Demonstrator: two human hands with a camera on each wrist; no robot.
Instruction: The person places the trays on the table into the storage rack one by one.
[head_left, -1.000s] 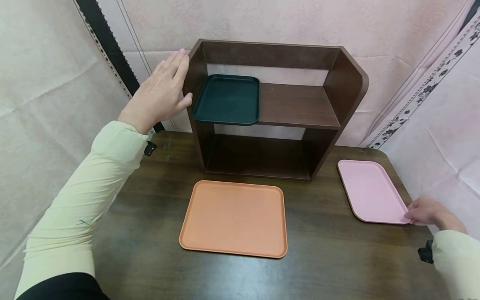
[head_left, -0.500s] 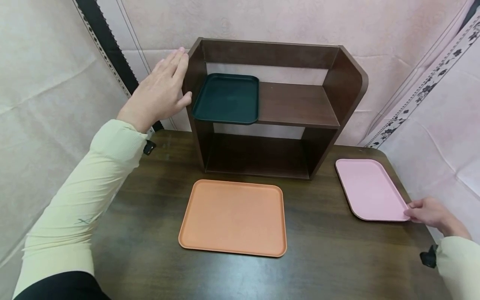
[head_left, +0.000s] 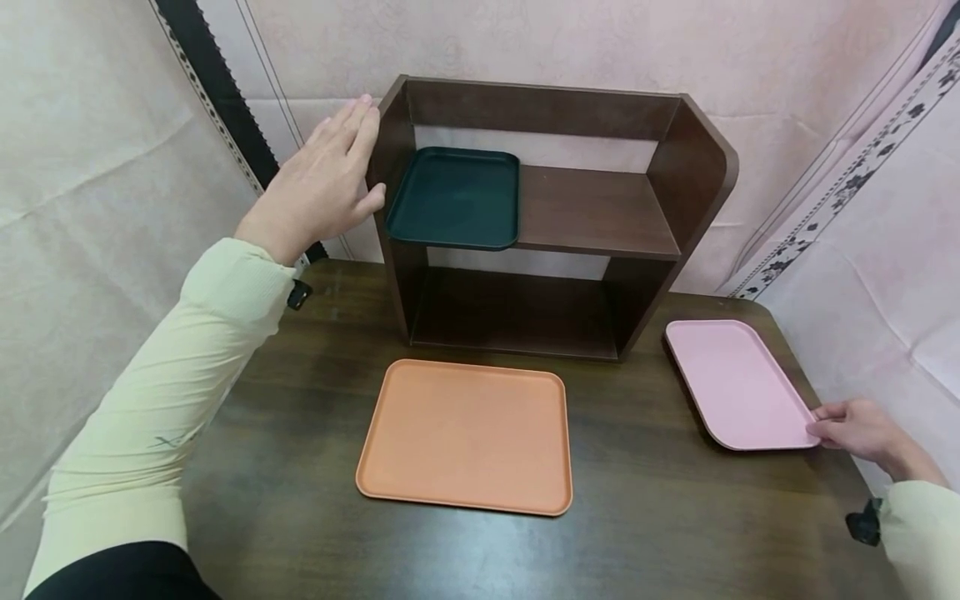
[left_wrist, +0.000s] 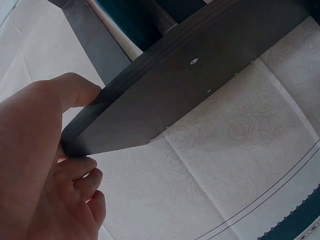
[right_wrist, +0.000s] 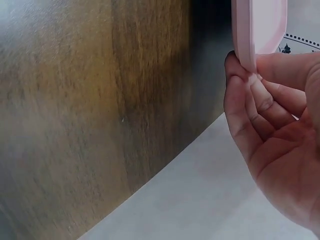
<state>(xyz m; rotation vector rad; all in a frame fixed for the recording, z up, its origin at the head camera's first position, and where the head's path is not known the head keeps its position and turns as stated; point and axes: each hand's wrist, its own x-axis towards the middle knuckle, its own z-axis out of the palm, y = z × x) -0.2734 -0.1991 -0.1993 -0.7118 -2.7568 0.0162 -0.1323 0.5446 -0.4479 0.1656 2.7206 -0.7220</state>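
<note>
A pink tray (head_left: 738, 383) is at the right of the table, its near right corner pinched between thumb and fingers of my right hand (head_left: 862, 433). In the right wrist view the pink tray (right_wrist: 245, 35) stands off the wood surface, with a dark shadow beside it. My left hand (head_left: 318, 179) rests on the left side panel of a dark brown two-tier shelf (head_left: 600, 208), fingers straight and together in the head view. The left wrist view has the thumb against the edge of that side panel (left_wrist: 195, 75). A dark green tray (head_left: 457, 200) lies on the upper tier, at its left.
An orange tray (head_left: 465, 437) lies flat on the brown table (head_left: 285, 500) in front of the shelf. Pale curtains (head_left: 885, 275) hang close around the back and both sides. The table's right edge runs under my right hand.
The pink tray has shifted slightly left, and the shadow along its left side has widened. My right hand has moved slightly with it. The left hand stays on the shelf panel.
</note>
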